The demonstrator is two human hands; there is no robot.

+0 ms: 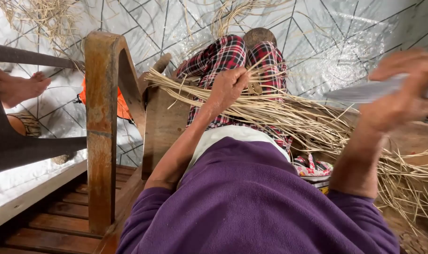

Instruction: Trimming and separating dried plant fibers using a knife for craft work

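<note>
Left hand: the left hand (228, 87) is closing in a fist around a bundle of pale straw (289, 115), gripping the strands near their upper ends, over the lap

Right hand: the right hand (402, 91) is raised at the right edge of the view and blurred; it is wrapping its fingers around a long flat blade (364, 92) that is pointing left, above the straw

Straw: the bundle is fanning out from the left hand, lying across the lap and spreading rightward and down over a wooden plank (414, 136); a few ends are sticking out to the left past the fist

Lap: the person is sitting in checked red trousers (228, 54), wearing a purple fleece top (251, 202), with one foot (259, 35) showing at the far end of the legs

Bench: a wooden bench (103, 117) with an upright post is standing just left of the person, its slats running along the bottom left

Floor: a pale tiled floor (327, 37) with dark lines is carrying more loose straw at the top

Nearby: another person's bare foot (19, 87) is resting at the left, beside a dark plastic chair (21, 146); something orange (122, 106) is lying behind the bench post
</note>
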